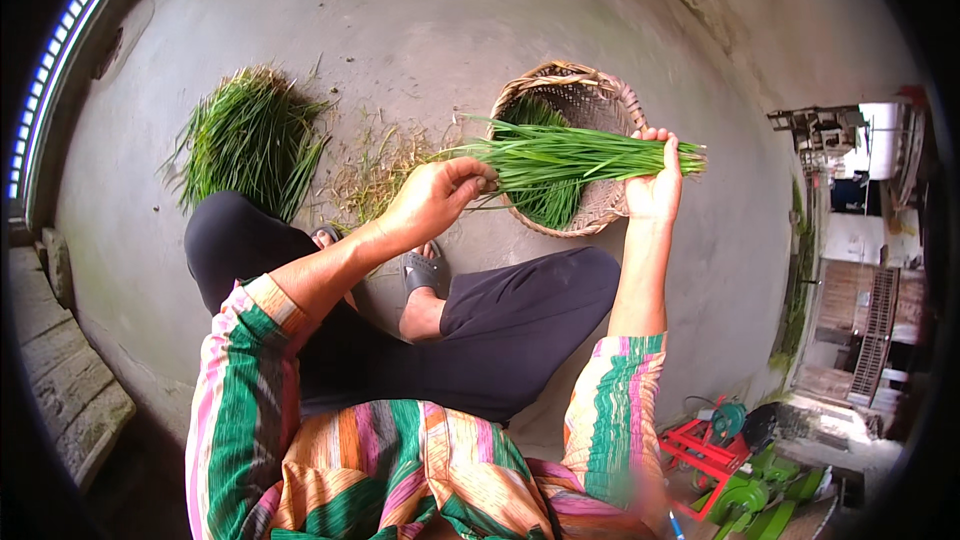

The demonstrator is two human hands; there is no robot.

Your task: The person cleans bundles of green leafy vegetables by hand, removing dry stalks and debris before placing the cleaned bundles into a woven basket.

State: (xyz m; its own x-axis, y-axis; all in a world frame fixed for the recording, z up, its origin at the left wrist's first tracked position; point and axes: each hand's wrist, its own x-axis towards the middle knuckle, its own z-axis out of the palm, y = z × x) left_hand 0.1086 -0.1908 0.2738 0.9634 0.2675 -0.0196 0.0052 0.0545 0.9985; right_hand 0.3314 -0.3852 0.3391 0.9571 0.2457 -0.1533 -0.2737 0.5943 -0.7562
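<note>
A bundle of long green leafy stalks, which look like chives (570,157), lies across my right hand (654,180), whose fingers are curled round it near the pale cut ends. At the leaf tips is my left hand (457,184), its thumb and forefinger pinched together on leaf ends. Beneath the bundle stands a round woven wicker basket (555,75) with more green stalks (551,202) inside. On the concrete floor at the left lies a large pile of similar stalks (251,139), its root ends pointing away from me.
Yellowed leaf scraps (382,172) lie scattered between the pile and the basket, close to my sandalled feet (422,270). A machine with a red frame (701,457) and green parts stands at the lower right. Stone steps (67,382) are at the left edge.
</note>
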